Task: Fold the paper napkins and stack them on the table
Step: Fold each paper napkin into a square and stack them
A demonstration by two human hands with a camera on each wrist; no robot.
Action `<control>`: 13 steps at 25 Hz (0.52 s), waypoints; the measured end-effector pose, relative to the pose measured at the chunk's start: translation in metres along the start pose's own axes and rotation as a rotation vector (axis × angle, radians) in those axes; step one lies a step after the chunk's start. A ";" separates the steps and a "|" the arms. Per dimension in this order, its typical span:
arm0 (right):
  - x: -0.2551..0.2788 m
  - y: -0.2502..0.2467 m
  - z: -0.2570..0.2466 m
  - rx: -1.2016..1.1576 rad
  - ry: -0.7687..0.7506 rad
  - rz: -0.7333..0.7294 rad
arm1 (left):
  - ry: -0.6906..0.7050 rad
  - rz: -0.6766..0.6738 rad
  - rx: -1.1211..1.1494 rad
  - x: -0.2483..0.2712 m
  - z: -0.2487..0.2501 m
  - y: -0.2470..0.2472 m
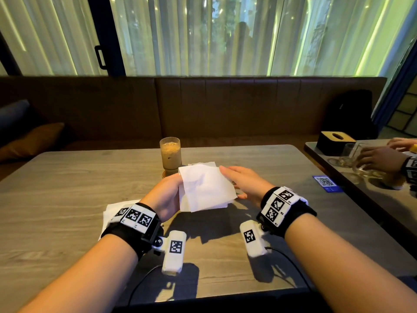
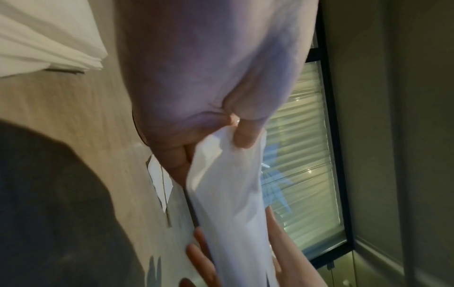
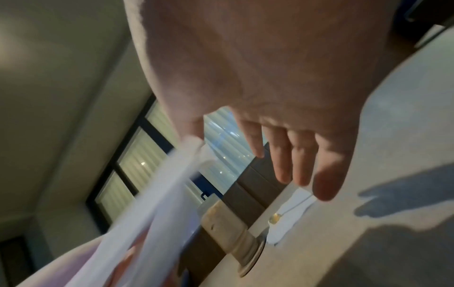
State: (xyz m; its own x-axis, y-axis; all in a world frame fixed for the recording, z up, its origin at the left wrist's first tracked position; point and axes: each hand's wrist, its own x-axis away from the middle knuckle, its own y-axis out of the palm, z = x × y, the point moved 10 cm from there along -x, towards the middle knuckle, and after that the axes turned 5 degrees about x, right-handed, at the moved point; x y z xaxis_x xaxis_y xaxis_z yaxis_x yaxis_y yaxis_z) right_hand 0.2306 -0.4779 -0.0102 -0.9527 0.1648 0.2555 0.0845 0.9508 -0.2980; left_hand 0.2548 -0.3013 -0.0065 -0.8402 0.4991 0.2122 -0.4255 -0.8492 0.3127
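Two hands are up over the worktop. My left hand pinches one white napkin at its left edge, thumb and fingers curled on it. The napkin hangs in the air between my hands. My right hand has straight, loose fingers and touches the napkin's right edge. More napkins lie flat on the worktop under my left wrist. One tall drink stands just behind the napkin.
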 end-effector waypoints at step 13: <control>-0.001 0.054 0.018 -0.550 0.165 -0.001 | -0.131 0.134 0.295 -0.001 -0.024 -0.002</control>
State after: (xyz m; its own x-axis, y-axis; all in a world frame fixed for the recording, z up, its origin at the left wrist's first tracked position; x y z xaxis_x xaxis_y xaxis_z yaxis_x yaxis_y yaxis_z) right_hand 0.2313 -0.4310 -0.0432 -0.8983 0.1602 0.4091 0.2647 0.9405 0.2130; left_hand 0.2484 -0.3042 -0.0299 -0.8236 0.4204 0.3807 -0.1824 -0.8319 0.5240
